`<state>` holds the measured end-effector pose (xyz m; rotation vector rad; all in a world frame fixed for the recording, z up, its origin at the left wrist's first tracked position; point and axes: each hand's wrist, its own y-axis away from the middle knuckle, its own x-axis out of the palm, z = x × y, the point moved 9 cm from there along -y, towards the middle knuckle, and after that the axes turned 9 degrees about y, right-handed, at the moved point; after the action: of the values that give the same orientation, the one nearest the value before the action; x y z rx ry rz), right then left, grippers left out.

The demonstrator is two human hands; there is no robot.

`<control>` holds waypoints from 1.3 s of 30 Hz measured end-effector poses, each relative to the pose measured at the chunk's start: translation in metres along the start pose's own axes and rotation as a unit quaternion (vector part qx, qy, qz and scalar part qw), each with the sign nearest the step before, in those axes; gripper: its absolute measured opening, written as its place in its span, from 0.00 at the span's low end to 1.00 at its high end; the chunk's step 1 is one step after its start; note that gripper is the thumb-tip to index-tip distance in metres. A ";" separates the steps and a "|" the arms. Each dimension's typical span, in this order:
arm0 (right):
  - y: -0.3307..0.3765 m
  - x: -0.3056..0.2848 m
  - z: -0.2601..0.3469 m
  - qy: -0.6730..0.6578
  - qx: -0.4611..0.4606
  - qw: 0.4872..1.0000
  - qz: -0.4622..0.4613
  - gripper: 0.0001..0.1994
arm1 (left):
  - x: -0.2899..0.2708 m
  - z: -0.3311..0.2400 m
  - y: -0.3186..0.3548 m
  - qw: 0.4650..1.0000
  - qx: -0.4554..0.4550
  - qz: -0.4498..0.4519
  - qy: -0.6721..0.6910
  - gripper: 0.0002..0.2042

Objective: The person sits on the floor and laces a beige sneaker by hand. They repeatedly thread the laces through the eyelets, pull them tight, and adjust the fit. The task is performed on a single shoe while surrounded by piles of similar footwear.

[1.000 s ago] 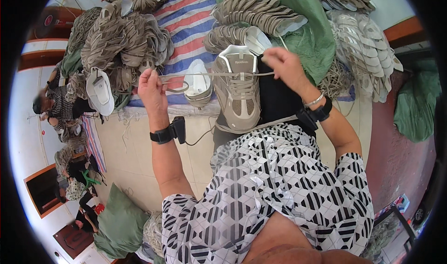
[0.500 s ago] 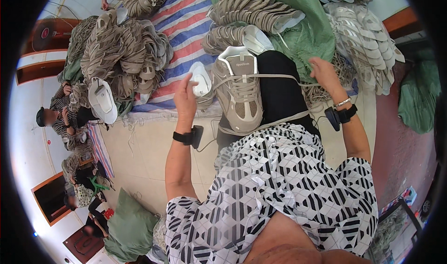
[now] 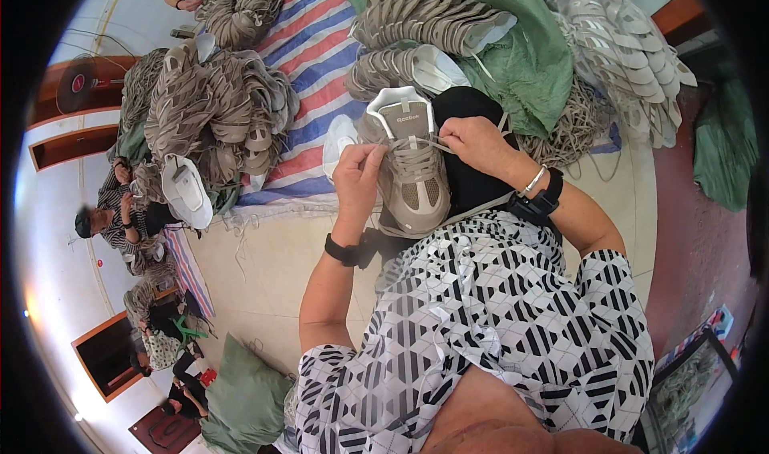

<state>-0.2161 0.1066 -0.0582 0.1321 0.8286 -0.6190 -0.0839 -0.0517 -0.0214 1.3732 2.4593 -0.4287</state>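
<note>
Lacing a beige sneaker (image 3: 412,173) that rests toe-toward-body on the black-clad knee: left hand (image 3: 358,171) pinches one end of the lace (image 3: 416,144) at the shoe's left side, right hand (image 3: 478,143) is closed on the other end near the top eyelets. Judgement: hold both ends at even tension, seat each crossing flat against the tongue before moving up, keep the shoe steady on the knee. Beyond, more beige shoes (image 3: 208,105) are heaped on a striped mat (image 3: 308,53) and a green sack (image 3: 513,53)
</note>
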 end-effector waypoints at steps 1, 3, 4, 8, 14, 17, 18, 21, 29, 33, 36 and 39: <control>-0.001 -0.001 -0.001 -0.001 0.005 1.000 -0.003 0.06 | -0.001 0.002 -0.001 1.000 -0.011 0.008 0.000 0.08; -0.002 -0.002 -0.004 -0.003 0.015 1.000 -0.010 0.06 | -0.002 0.006 -0.007 0.999 0.026 0.003 -0.025 0.10; -0.004 -0.001 -0.003 0.009 0.008 1.000 0.002 0.06 | -0.003 0.006 -0.008 0.998 0.044 -0.001 -0.038 0.11; -0.010 0.005 -0.002 0.049 0.000 0.998 0.041 0.06 | 0.006 0.018 -0.003 0.996 -0.062 0.060 -0.032 0.13; -0.004 0.005 0.019 0.102 -0.070 0.992 -0.015 0.05 | 0.007 0.040 0.000 0.979 -0.160 0.062 0.112 0.13; -0.004 0.000 0.024 0.057 -0.081 0.995 0.000 0.04 | 0.008 0.042 -0.003 0.976 -0.166 0.063 0.129 0.13; -0.006 0.000 0.021 0.024 -0.074 0.997 0.017 0.04 | 0.008 0.042 -0.005 0.977 -0.161 0.066 0.122 0.13; -0.011 0.003 0.015 -0.001 -0.082 0.994 0.078 0.04 | 0.007 0.024 -0.015 0.995 -0.074 0.061 0.001 0.10; -0.013 -0.027 0.063 0.196 -0.321 0.924 -0.062 0.06 | 0.015 -0.051 -0.035 0.925 0.211 0.154 -0.277 0.11; -0.015 -0.017 0.066 0.225 -0.381 0.897 0.018 0.12 | 0.030 -0.063 -0.043 0.899 0.251 0.283 -0.221 0.20; -0.025 0.004 0.056 0.280 -0.303 0.898 0.152 0.10 | 0.026 -0.063 -0.046 0.868 0.229 0.357 -0.258 0.17; -0.031 0.000 0.047 0.164 -0.244 0.931 0.215 0.06 | 0.031 -0.061 -0.045 0.836 0.238 0.373 -0.324 0.14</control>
<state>-0.2024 0.0650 -0.0226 -0.0409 1.2123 0.0388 -0.1449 -0.0264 0.0278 1.8309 1.1797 -1.1126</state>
